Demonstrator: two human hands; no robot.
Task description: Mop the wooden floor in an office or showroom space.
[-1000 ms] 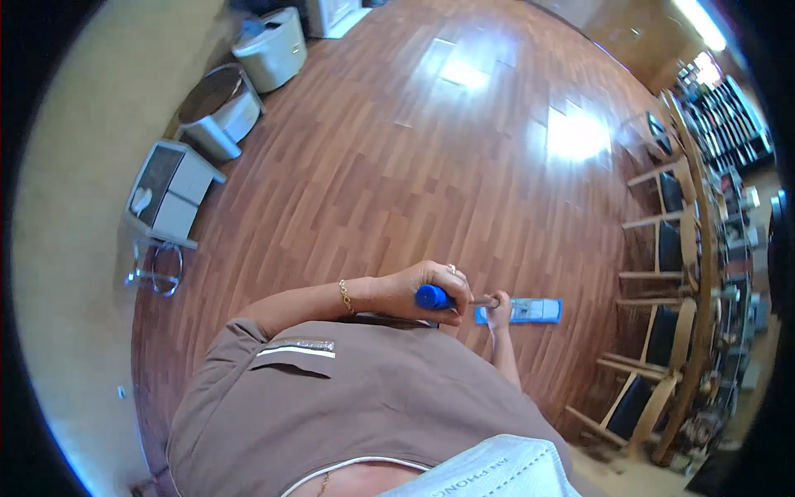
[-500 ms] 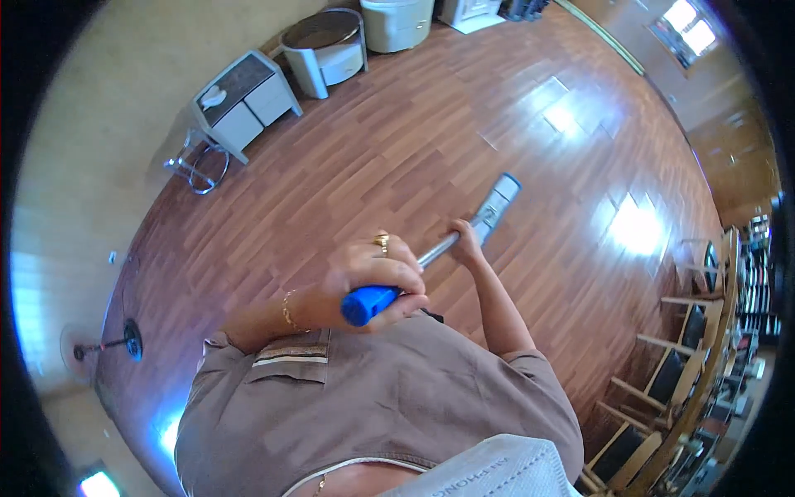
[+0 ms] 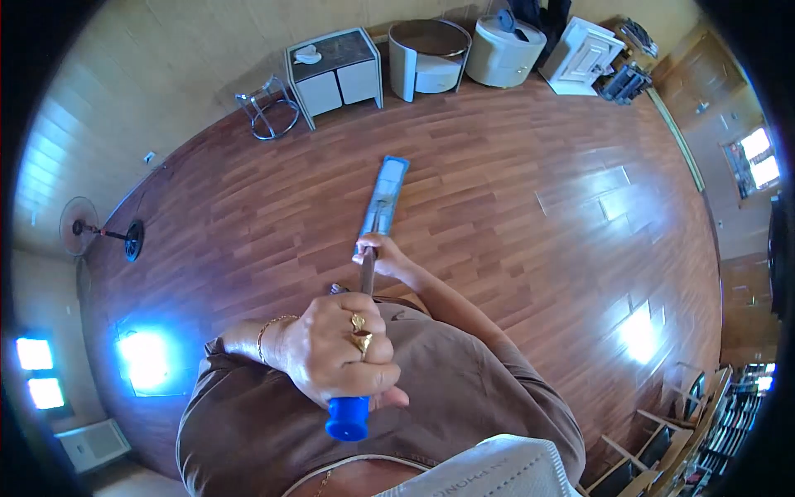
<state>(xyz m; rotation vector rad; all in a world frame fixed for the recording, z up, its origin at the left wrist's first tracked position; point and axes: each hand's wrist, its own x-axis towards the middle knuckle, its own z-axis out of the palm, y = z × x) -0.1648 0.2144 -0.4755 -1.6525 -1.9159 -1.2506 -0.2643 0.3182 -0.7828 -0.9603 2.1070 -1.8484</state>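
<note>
A flat mop with a long blue-edged head [image 3: 387,186] rests on the wood floor ahead of me. Its metal pole [image 3: 368,273] runs back toward my chest and ends in a blue grip [image 3: 348,418]. My left hand [image 3: 344,344], with rings on its fingers, is closed around the pole's upper end, so the blue cap pokes out below it. Lower on the pole, my right hand [image 3: 383,255] wraps round it close to the mop head. Part of the head's near end is hidden behind that hand.
Along the far wall stand a chrome stool frame [image 3: 269,112], a grey-white cabinet [image 3: 319,93], a round side table [image 3: 435,79] and a cream drum cabinet [image 3: 501,70]. A standing fan [image 3: 132,240] is at the left. Wooden chairs [image 3: 646,455] line the lower right.
The mop head has swung from the right to the left, and my view has turned rightward. My left hand has come down closer to my chest; both hands keep their hold.
</note>
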